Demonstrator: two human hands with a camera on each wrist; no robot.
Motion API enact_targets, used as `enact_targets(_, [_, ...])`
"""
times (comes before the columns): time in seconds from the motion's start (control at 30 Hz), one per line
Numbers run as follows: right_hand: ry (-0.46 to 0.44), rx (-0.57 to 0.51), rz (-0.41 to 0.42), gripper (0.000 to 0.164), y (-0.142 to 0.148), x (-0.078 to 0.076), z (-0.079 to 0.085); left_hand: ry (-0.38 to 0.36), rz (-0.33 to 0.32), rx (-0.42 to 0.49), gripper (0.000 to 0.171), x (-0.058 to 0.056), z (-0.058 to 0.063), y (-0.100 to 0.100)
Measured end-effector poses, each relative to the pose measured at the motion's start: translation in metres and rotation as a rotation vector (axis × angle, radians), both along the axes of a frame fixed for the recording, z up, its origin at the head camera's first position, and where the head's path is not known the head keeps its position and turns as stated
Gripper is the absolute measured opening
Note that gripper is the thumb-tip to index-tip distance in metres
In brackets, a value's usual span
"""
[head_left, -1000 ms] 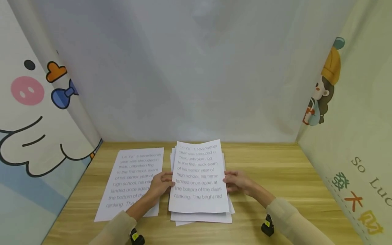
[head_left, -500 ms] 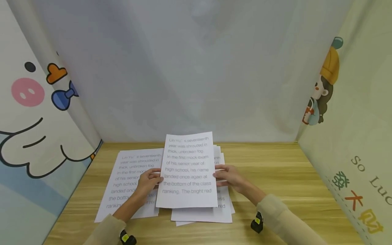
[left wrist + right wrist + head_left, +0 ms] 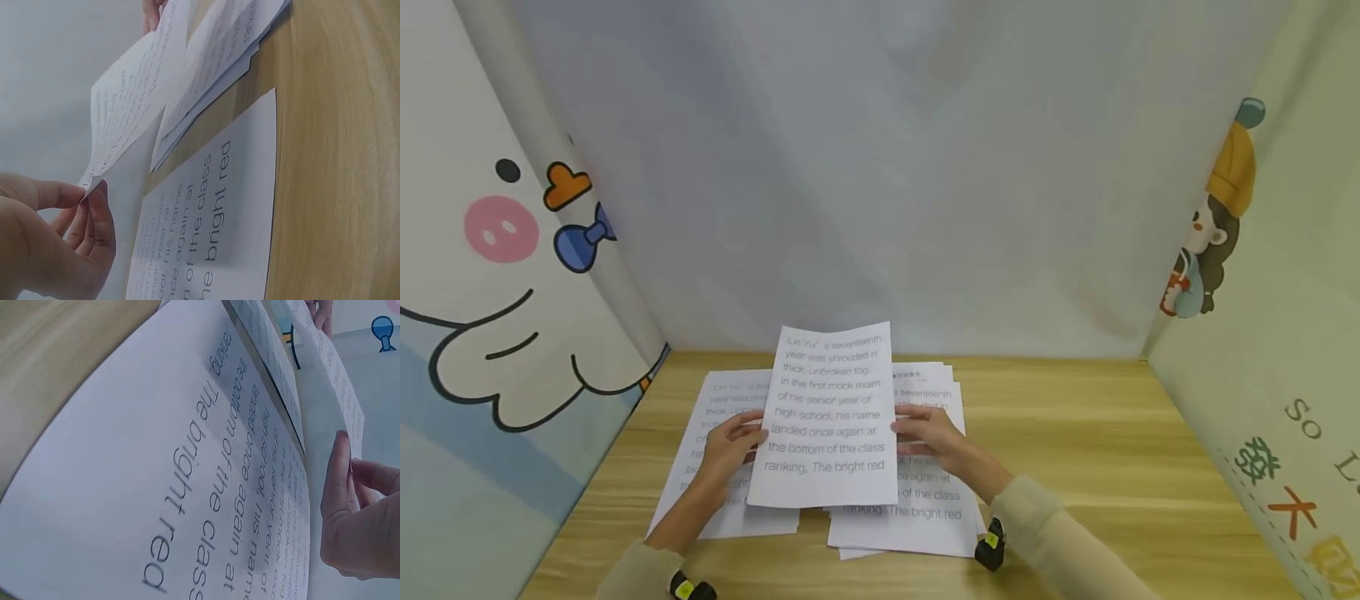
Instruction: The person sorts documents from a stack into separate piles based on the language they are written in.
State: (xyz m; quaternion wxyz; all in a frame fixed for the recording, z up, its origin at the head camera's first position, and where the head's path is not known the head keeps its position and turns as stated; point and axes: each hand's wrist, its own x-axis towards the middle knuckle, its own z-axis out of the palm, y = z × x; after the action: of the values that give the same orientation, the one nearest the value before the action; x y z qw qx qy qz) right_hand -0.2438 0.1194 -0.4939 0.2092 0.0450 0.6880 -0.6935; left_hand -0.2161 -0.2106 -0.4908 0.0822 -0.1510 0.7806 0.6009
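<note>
A printed sheet of paper (image 3: 826,417) is held up off the table between both hands, facing the head camera. My left hand (image 3: 727,450) pinches its left edge between thumb and fingers, and the left wrist view shows that pinch at the paper's corner of print (image 3: 131,106). On the opposite edge, my right hand (image 3: 936,437) pinches the sheet. Beneath it on the right lies a loose stack of printed sheets (image 3: 917,529), its edges uneven. A second pile of the same print (image 3: 752,521) lies to the left, partly covered by the raised sheet and my left arm.
The wooden table (image 3: 1060,467) runs back to a pale grey curtain (image 3: 880,183). Cartoon-printed panels stand at the left (image 3: 490,333) and right (image 3: 1262,292). Small black devices sit at both cuffs, one of them a right wrist device (image 3: 991,546).
Both hands have lifted the top sheet from the right stack and carried it leftward, so it now overlaps the left pile. More of the right stack shows. The head view has shifted slightly.
</note>
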Motion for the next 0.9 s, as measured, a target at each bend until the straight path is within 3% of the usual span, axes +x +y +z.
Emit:
enact_targets(0.3, [-0.034, -0.045, 0.039, 0.052, -0.033, -0.006, 0.001, -0.011, 0.058, 0.026, 0.048, 0.001, 0.0, -0.032])
enact_targets(0.7, [-0.062, -0.108, 0.073, 0.05, -0.077, -0.006, -0.001, -0.06, 0.151, -0.018, 0.052, 0.006, -0.007, -0.071])
enact_targets(0.9, [-0.087, -0.117, 0.073, 0.046, -0.096, -0.005, -0.004, -0.077, 0.206, 0.028, 0.052, 0.009, -0.012, -0.085])
